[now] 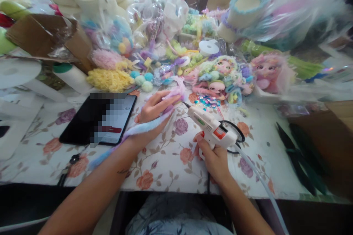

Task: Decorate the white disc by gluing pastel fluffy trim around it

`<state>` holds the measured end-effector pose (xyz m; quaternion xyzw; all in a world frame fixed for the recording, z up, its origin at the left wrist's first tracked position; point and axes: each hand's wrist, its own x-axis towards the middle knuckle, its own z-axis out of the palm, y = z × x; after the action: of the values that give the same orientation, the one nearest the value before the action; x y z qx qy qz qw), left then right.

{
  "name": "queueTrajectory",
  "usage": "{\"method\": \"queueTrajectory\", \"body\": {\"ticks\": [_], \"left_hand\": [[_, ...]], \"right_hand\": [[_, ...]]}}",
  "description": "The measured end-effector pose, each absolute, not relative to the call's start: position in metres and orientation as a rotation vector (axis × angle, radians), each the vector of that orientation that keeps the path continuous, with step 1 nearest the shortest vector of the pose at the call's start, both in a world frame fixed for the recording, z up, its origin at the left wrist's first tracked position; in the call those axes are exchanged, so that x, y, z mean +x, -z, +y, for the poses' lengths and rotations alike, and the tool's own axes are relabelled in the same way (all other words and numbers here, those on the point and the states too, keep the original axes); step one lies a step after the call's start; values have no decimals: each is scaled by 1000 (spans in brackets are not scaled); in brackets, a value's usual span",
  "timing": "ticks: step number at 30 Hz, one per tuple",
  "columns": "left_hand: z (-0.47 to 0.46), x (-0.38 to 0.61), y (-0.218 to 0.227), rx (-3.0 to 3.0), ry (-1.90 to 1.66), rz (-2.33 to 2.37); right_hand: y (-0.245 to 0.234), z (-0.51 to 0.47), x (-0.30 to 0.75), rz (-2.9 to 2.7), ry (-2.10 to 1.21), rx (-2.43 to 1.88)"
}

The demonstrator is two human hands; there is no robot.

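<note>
My right hand (pixel 211 150) is wrapped around the handle of a white hot glue gun (pixel 212 125). Its dark nozzle points up and left, close to the fingertips of my left hand (pixel 158 108). Those fingers are closed on a fluffy pastel pipe cleaner (pixel 146 127), whose pink-lilac end curls up beyond the fingertips. The rest of the strand, lilac and blue, trails back over my left wrist and forearm. A clear glue stick (pixel 255 169) sticks out of the gun's rear. Whether the nozzle touches the strand, I cannot tell.
A phone (pixel 100 119) lies left of my left forearm. Beyond my hands are loose sequins (pixel 208 102), doll faces (pixel 216 87), yellow trim (pixel 110 79) and pompoms (pixel 140 80). Dark-handled scissors (pixel 296 158) lie at the right, beside a cardboard box (pixel 328 139). A black cable (pixel 241 132) loops behind the gun.
</note>
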<state>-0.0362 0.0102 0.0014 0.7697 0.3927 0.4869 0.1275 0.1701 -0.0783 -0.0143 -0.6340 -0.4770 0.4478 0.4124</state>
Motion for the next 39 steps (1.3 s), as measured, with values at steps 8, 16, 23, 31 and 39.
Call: {"method": "queueTrajectory", "body": {"ticks": [8, 16, 23, 31, 39], "left_hand": [[10, -36, -2, 2187, -1410, 1179], [14, -40, 0, 2031, -1453, 1254], [16, -39, 2, 1925, -1521, 1280], [14, -37, -4, 1923, -1463, 1269], [17, -39, -4, 1968, -1443, 1270]], "right_hand": [[11, -78, 170, -1165, -1133, -1554], [2, -75, 178, -1031, -1084, -1505], [-17, -86, 268, -926, -717, -1748], [-3, -74, 378, -954, -394, -2036], [9, -40, 383, -1130, -313, -2126]]}}
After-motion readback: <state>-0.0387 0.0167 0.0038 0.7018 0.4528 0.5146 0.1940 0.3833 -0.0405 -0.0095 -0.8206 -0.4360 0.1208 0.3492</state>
